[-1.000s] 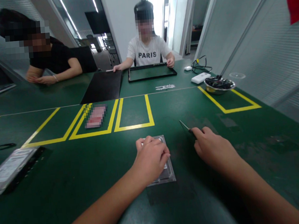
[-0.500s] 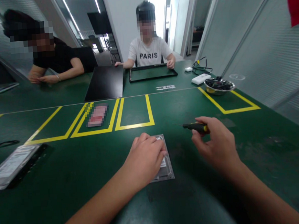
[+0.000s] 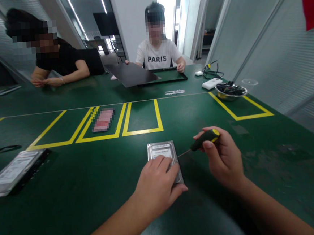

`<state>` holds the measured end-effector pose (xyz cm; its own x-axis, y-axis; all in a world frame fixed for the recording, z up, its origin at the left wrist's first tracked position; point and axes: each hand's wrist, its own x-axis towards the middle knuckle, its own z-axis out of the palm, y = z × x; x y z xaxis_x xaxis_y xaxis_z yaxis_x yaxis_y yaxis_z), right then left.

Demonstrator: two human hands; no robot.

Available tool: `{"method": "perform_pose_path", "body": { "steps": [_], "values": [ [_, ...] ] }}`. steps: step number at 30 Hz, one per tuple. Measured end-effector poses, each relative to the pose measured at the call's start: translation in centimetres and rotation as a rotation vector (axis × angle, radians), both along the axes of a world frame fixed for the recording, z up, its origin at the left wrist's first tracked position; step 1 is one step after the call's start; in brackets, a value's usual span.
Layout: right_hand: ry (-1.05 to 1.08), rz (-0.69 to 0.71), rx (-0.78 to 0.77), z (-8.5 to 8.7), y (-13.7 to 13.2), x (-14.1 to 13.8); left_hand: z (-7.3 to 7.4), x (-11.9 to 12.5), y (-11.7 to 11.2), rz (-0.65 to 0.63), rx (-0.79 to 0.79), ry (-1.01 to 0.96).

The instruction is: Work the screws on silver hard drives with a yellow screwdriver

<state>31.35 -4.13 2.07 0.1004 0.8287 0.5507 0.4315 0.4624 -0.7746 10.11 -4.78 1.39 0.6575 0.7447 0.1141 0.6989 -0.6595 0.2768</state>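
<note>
A silver hard drive (image 3: 162,148) with a white label lies flat on the green table in front of me. My left hand (image 3: 159,180) grips it from above, fingers across the label and thumb near the right front corner, covering its lower part. In my right hand (image 3: 222,155) is a screwdriver (image 3: 204,140) with a black and yellow handle. Its thin shaft points left and down, with the tip at or very near the drive's right edge; contact cannot be made out.
Another hard drive (image 3: 16,170) lies at the left. Yellow tape (image 3: 143,132) marks areas ahead, one with a blurred pinkish object (image 3: 104,120). A metal bowl (image 3: 231,94) of dark parts stands right. Across, a person (image 3: 156,56) holds a black panel (image 3: 132,75) above a black frame (image 3: 170,81).
My left hand has slid toward me, uncovering the drive's far end. My right hand has turned the screwdriver, bringing its tip to the drive's edge. The person opposite has lifted the panel over the frame.
</note>
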Motion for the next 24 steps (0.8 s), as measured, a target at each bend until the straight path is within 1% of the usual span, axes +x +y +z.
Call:
{"method": "perform_pose_path", "body": {
  "steps": [7,11,18,24],
  "values": [
    [-0.124,-0.03,0.045,0.3,0.0,-0.4,-1.0,-0.2,-0.4,-0.015,0.075,-0.001],
    [-0.149,-0.03,0.045,0.3,0.0,-0.6,-1.1,-0.1,-0.3,-0.011,0.097,0.001],
    [-0.195,-0.009,0.057,0.0,0.0,-0.7,-1.2,-0.2,-0.3,-0.02,0.097,-0.006],
    [-0.222,-0.002,0.063,0.1,0.1,-0.5,-1.2,-0.3,-0.2,-0.024,0.099,-0.014]
  ]
}}
